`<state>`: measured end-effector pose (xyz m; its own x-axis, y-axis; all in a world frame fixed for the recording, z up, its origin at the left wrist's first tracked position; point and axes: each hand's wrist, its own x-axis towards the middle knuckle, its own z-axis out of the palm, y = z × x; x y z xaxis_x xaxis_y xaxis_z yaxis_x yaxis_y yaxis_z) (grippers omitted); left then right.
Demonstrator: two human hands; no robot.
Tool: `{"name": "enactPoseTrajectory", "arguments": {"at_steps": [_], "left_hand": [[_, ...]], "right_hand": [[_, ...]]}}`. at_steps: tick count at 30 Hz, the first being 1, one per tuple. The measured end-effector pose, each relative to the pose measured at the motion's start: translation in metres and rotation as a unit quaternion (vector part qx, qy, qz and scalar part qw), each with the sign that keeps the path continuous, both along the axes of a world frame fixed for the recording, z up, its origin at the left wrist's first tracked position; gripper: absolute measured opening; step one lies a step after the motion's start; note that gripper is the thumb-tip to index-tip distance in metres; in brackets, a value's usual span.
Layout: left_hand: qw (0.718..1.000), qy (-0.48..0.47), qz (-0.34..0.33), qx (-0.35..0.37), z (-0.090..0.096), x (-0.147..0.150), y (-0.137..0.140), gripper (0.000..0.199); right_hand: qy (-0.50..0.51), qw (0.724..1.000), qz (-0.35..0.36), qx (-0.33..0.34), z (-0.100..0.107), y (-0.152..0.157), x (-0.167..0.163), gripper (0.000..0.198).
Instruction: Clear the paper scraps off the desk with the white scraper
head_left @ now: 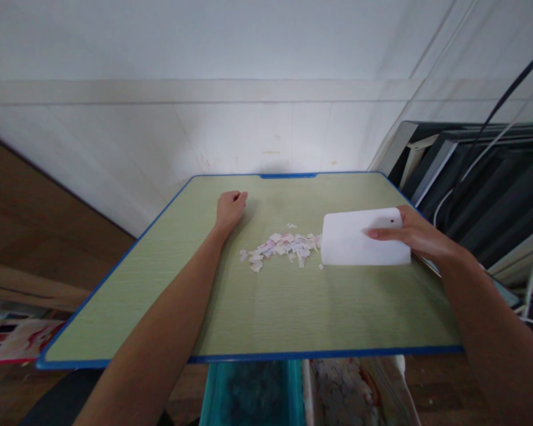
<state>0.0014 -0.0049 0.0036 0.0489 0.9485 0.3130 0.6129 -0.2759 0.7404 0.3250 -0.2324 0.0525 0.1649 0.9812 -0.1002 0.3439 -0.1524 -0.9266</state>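
Note:
My right hand (408,229) grips a thin white board (350,239) with rounded corners and a small dark dot near its upper right corner. The thumb lies across the board's face, and the other fingers are hidden behind it. At the board's left edge begins a loose heap of small torn paper pieces (284,244), whitish with some pink, spread over the middle of the table. Beyond the heap's left side, my left hand (231,208) rests as a loose fist on the tabletop, with nothing showing in it.
The pale green table (160,296) has a blue rim and stands against a white wall (249,130). Below its front edge are a teal bin (208,393) and a container of paper scraps (344,387). Dark panels (493,177) and cables lean at the right.

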Motion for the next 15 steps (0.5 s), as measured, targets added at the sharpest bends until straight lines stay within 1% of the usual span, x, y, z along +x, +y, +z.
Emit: {"name": "enactPoseTrajectory", "arguments": {"at_steps": [3, 8, 10, 15], "left_hand": [[1.000, 0.001, 0.000, 0.002, 0.0006, 0.0002, -0.0011, 0.037], [1.000, 0.008, 0.001, 0.001, 0.0011, 0.0003, -0.0016, 0.038], [1.000, 0.011, 0.004, -0.001, 0.0016, 0.0005, -0.0014, 0.037], [1.000, 0.013, 0.004, -0.001, 0.0017, 0.0009, -0.0011, 0.037]], "right_hand": [[-0.011, 1.000, 0.008, -0.001, 0.0046, -0.0002, -0.0074, 0.028], [-0.026, 0.998, 0.052, -0.028, 0.0083, -0.0011, -0.0107, 0.027], [-0.021, 0.998, 0.051, -0.026, 0.0072, -0.0013, -0.0099, 0.028], [-0.010, 1.000, 0.022, -0.016, 0.0040, -0.0011, -0.0085, 0.028]]}}
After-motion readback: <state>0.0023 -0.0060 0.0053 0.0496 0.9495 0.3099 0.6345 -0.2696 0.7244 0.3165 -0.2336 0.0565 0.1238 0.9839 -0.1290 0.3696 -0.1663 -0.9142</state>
